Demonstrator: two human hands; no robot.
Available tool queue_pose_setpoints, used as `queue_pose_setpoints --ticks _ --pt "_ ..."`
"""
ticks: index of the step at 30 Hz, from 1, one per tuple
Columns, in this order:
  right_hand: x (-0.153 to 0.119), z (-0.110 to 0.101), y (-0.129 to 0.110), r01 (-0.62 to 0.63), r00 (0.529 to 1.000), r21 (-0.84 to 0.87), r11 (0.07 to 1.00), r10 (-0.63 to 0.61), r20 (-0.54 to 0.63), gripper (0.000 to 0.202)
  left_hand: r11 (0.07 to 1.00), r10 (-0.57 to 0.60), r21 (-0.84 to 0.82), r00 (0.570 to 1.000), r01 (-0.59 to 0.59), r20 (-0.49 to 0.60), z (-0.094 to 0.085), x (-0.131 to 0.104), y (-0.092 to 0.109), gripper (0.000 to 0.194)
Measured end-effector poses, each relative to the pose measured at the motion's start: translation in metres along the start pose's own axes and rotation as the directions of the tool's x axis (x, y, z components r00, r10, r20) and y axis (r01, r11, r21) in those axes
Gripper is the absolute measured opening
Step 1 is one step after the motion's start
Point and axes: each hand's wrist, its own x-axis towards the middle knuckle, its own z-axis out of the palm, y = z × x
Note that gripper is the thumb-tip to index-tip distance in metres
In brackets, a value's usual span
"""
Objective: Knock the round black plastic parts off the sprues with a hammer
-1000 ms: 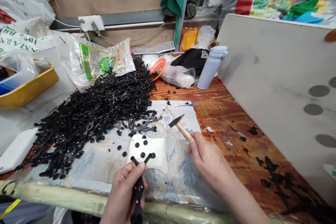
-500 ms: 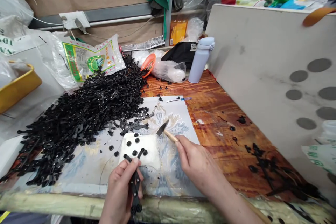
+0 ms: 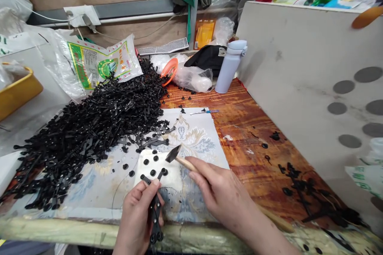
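Note:
My left hand (image 3: 143, 203) is closed on a jointed black plastic linkage (image 3: 155, 217), whose strips cross and spread into two ends above my thumb. One of those ends rests by a black round cap on the white pad (image 3: 175, 179). Several more black caps (image 3: 146, 162) sit on the pad, and a couple lie just left of it. In my right hand (image 3: 215, 183) is a small hammer (image 3: 173, 153) with a light wooden handle. Its dark head hangs above the pad's upper right part, a little away from the linkage.
A large heap of black linkages (image 3: 98, 123) covers the table's left side. Behind stand a light-blue bottle (image 3: 229, 67), plastic bags (image 3: 197, 81) and an orange ring-shaped item (image 3: 169, 71). A screwdriver-like tool (image 3: 209, 111) lies at the cloth's far edge. Black scraps (image 3: 302, 187) lie right, beside a grey panel (image 3: 299, 59).
My right hand has brought the hammer left and slightly down, so its head is now nearer the linkage end. My left hand keeps its hold with almost no movement.

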Motion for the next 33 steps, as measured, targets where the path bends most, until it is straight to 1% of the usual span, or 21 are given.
queue_pose_setpoints --ticks 4,6,8,9,10,11,13,14,15,16,18,19,20,23,24,25,28,29,30,33 --pt "0.0 -0.001 -0.004 0.079 0.996 -0.047 0.996 -0.077 0.035 0.039 1.0 -0.005 0.005 1.0 0.005 -0.003 0.0 0.001 -0.002 0.04" --pt "0.0 -0.004 -0.005 0.138 0.99 -0.02 0.99 -0.138 -0.011 0.04 1.0 -0.003 0.029 1.0 0.004 -0.009 0.001 0.001 0.0 0.042" --pt "-0.001 -0.007 -0.005 0.231 0.969 0.036 0.972 -0.226 -0.101 0.042 0.998 0.001 0.059 1.0 -0.001 -0.003 0.001 0.0 0.003 0.043" --pt "-0.001 -0.007 -0.005 0.266 0.958 0.045 0.963 -0.259 -0.123 0.043 0.997 0.003 0.072 1.0 -0.003 0.004 0.001 0.0 0.005 0.043" --pt "-0.001 -0.006 -0.004 0.282 0.954 0.032 0.959 -0.276 -0.118 0.044 0.996 0.002 0.084 1.0 -0.003 0.014 0.001 -0.001 0.007 0.042" --pt "0.0 -0.005 -0.004 0.278 0.957 0.003 0.96 -0.277 -0.084 0.043 0.996 0.002 0.094 1.0 -0.004 0.021 0.001 -0.001 0.009 0.041" --pt "0.001 -0.003 -0.003 0.238 0.971 -0.073 0.968 -0.238 0.019 0.042 0.994 -0.002 0.112 1.0 0.0 0.021 0.001 -0.001 0.013 0.04" --pt "0.001 -0.002 -0.003 0.221 0.975 -0.087 0.971 -0.217 0.052 0.041 0.993 -0.004 0.12 1.0 0.002 0.015 0.001 -0.001 0.015 0.04" --pt "0.002 -0.003 -0.003 0.213 0.976 -0.072 0.974 -0.21 0.053 0.041 0.992 -0.005 0.127 1.0 0.003 0.013 0.0 -0.001 0.015 0.042" --pt "0.002 -0.004 -0.004 0.215 0.977 -0.036 0.976 -0.214 0.023 0.041 0.991 -0.005 0.134 1.0 0.003 0.015 -0.001 0.0 0.016 0.042" --pt "0.002 -0.005 -0.005 0.239 0.969 0.035 0.97 -0.236 -0.07 0.043 0.989 -0.007 0.15 0.999 0.002 0.036 -0.002 0.002 0.015 0.044" --pt "0.001 -0.005 -0.005 0.245 0.966 0.041 0.969 -0.241 -0.098 0.043 0.987 -0.007 0.159 0.999 0.0 0.048 -0.003 0.002 0.015 0.044" --pt "0.001 -0.004 -0.004 0.243 0.966 0.02 0.97 -0.24 -0.097 0.043 0.986 -0.007 0.166 0.999 -0.002 0.054 -0.004 0.003 0.015 0.044" --pt "0.0 -0.003 -0.003 0.194 0.981 -0.105 0.975 -0.194 0.015 0.04 0.985 0.005 0.174 0.999 -0.012 0.044 -0.004 0.003 0.016 0.043" --pt "0.0 -0.003 -0.003 0.178 0.984 -0.114 0.977 -0.175 0.034 0.04 0.985 0.009 0.173 0.999 -0.016 0.041 -0.003 0.002 0.017 0.043" --pt "0.001 -0.004 -0.003 0.17 0.985 -0.094 0.981 -0.169 0.024 0.04 0.985 0.011 0.174 0.999 -0.017 0.04 -0.003 0.002 0.018 0.044" --pt "0.0 -0.007 -0.005 0.176 0.982 0.0 0.984 -0.176 -0.066 0.04 0.983 -0.004 0.183 0.999 -0.006 0.051 -0.002 0.001 0.019 0.044" --pt "-0.001 -0.006 -0.006 0.173 0.983 -0.006 0.985 -0.174 -0.064 0.041 0.983 -0.01 0.184 0.998 -0.001 0.056 -0.002 0.001 0.019 0.043" --pt "-0.002 -0.004 -0.006 0.163 0.986 -0.033 0.986 -0.164 -0.035 0.041 0.983 -0.013 0.184 0.998 0.002 0.06 -0.003 0.002 0.018 0.043" --pt "-0.003 0.002 -0.004 0.122 0.989 -0.102 0.987 -0.112 0.099 0.042 0.981 -0.013 0.194 0.998 0.0 0.069 -0.007 0.006 0.014 0.043"
